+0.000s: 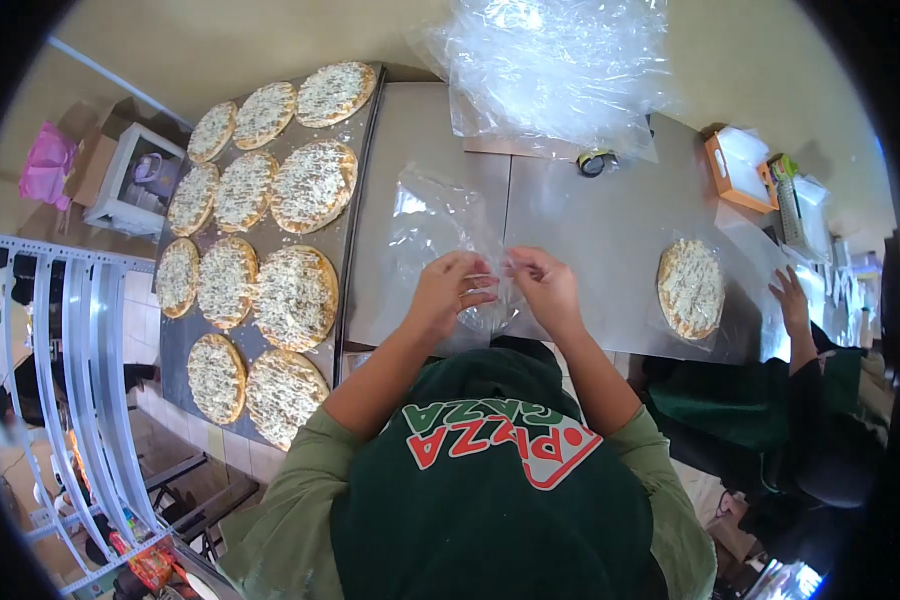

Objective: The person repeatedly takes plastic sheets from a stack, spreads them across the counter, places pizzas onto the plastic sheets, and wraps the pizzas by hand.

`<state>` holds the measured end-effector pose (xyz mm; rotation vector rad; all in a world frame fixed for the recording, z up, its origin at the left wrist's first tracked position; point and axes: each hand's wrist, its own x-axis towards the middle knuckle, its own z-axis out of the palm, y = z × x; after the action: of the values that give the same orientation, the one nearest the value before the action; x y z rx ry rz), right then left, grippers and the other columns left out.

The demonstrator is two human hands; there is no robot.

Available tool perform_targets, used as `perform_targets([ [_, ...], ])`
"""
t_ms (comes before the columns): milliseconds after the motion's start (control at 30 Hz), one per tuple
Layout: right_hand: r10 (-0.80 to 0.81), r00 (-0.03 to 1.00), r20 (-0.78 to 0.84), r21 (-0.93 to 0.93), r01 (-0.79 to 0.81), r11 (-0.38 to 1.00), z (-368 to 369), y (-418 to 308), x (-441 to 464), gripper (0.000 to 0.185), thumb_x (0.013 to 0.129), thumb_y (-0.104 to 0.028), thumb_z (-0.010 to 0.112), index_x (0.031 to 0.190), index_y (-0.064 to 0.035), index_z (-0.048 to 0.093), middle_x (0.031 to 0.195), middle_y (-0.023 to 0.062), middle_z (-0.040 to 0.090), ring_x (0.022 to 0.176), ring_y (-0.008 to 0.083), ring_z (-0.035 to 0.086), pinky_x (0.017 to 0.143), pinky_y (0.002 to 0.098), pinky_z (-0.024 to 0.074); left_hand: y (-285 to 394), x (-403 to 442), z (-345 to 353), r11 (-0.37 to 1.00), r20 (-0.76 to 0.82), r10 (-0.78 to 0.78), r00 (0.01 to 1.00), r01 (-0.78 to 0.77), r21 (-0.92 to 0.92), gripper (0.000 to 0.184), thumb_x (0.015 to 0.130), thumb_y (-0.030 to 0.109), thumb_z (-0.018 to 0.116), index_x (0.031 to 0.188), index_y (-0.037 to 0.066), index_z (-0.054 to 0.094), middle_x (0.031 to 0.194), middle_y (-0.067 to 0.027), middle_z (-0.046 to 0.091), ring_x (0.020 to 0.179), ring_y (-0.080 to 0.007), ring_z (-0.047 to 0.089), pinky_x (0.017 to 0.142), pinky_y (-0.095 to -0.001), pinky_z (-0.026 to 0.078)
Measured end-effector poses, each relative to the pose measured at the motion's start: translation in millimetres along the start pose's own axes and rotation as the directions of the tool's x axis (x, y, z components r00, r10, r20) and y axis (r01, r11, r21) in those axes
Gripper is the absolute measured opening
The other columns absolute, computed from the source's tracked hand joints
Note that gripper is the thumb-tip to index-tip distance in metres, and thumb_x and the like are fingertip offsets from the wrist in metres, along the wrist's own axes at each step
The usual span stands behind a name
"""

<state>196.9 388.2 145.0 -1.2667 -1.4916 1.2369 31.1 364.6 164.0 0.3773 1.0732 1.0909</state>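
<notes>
A clear plastic bag [432, 212] lies on the metal table in front of me, its near end gathered between my hands. My left hand [450, 292] has its fingers curled around the near part of the bag. Just to the right, my right hand [546, 286] pinches the edge of the same bag between thumb and fingers. To the left, several cheese-topped pizzas [295, 298] lie in rows on a large dark tray [348, 215]. Another pizza [690, 290], in clear plastic, rests on the table to the right.
A pile of clear plastic bags [555, 70] lies at the back of the table [580, 210], beside a dark tape roll [592, 163]. An orange box [740, 170] stands back right. A co-worker's hand [792, 300] reaches over the right end. Metal shelving [90, 400] stands left.
</notes>
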Motion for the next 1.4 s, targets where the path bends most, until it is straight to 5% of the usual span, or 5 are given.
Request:
perform_targets([
  [533,0.507,0.785,-0.356,0.775,-0.055,0.630,-81,120,30,0.020,0.081,-0.013,0.043,0.061,-0.0161,0.042,0.051,-0.0042,0.035,0.041,0.0078,0.033,0.036,0.0250,0.0279,41,22,-90,0.927,0.113,-0.076,0.991,0.112,-0.358,0.045,0.090,0.048,0.045,0.059,0.019,0.030,0.048,0.0074,0.025,0.037,-0.0053,0.026,0.032,-0.0218,0.022],
  [800,-0.078,0.811,-0.580,-0.616,-0.374,0.693,-166,159,21,0.020,0.088,-0.014,0.043,0.094,0.0002,0.055,0.080,0.0175,0.064,0.069,0.0306,0.063,0.057,0.0394,0.0478,-15,62,-146,0.835,-0.440,0.218,0.871,0.067,0.547,0.026,0.091,0.036,0.047,0.090,0.012,0.038,0.069,-0.0042,0.049,0.045,-0.0178,0.046,0.040,-0.0307,0.040],
  [1000,0.118,0.866,-0.485,-0.584,-0.421,0.694,-174,142,10,0.019,0.090,-0.017,0.044,0.097,-0.0024,0.054,0.084,0.0211,0.063,0.077,0.0351,0.062,0.063,0.0435,0.0477,-12,57,-97,-0.344,0.260,0.869,0.422,0.137,0.929,0.034,0.086,0.027,0.053,0.114,0.010,0.044,0.105,-0.0201,0.057,0.094,-0.0388,0.054,0.082,-0.0464,0.043],
  [1100,0.261,0.860,-0.438,-0.529,-0.481,0.699,-172,129,12,0.019,0.090,-0.017,0.044,0.098,-0.0030,0.054,0.085,0.0208,0.063,0.077,0.0348,0.062,0.064,0.0433,0.0480,-43,69,-61,-0.107,0.222,0.287,0.932,-0.199,0.974,0.047,0.081,0.031,0.058,0.122,0.013,0.045,0.127,-0.0141,0.043,0.117,-0.0333,0.041,0.095,-0.0447,0.035],
  [1400,0.049,0.959,-0.279,-0.829,-0.266,0.492,-232,116,13,0.047,0.074,-0.013,0.065,0.118,-0.0121,0.049,0.106,0.0204,0.055,0.094,0.0349,0.058,0.078,0.0417,0.0463,-48,65,-22,-0.461,0.154,-0.023,0.988,-0.147,0.875,0.110,0.049,0.055,0.075,0.141,0.028,0.021,0.149,-0.0092,-0.001,0.137,-0.0313,0.002,0.098,-0.0683,0.010],
])
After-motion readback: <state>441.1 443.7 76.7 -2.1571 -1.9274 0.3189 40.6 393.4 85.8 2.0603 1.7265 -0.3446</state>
